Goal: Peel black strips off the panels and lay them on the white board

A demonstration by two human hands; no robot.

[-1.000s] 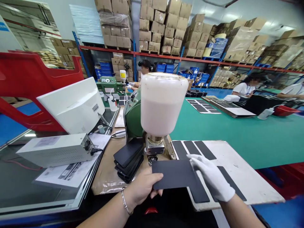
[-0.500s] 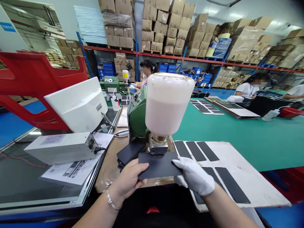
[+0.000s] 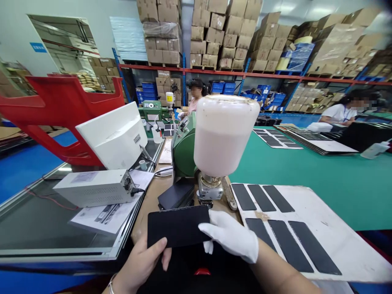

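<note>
A black rectangular panel (image 3: 177, 226) is held between my two hands, its broad face tilted up toward me. My bare left hand (image 3: 143, 257) grips its lower left corner, thumb on top. The gloved right hand (image 3: 231, 234) pinches the right edge, thumb over the face. Just beyond the panel is the metal head (image 3: 210, 192) of a green machine (image 3: 184, 151), under a large plastic bottle (image 3: 225, 139) partly filled with pale liquid. Similar dark panels are stacked (image 3: 176, 194) left of the head. To the right, several black pieces (image 3: 278, 199) lie in rows on a white board (image 3: 324, 220).
On the left stand a white monitor (image 3: 116, 136), a grey box with a fan (image 3: 94, 190) and an upturned red stool (image 3: 64, 106). A green table (image 3: 306, 171) stretches right. Co-workers sit at the back (image 3: 192, 102) and right (image 3: 337, 112); shelves of cartons (image 3: 226, 36) stand behind.
Both hands have drawn the panel back from beneath the metal head, toward me and to the left. Its face is now turned more toward me. The view has shifted slightly left.
</note>
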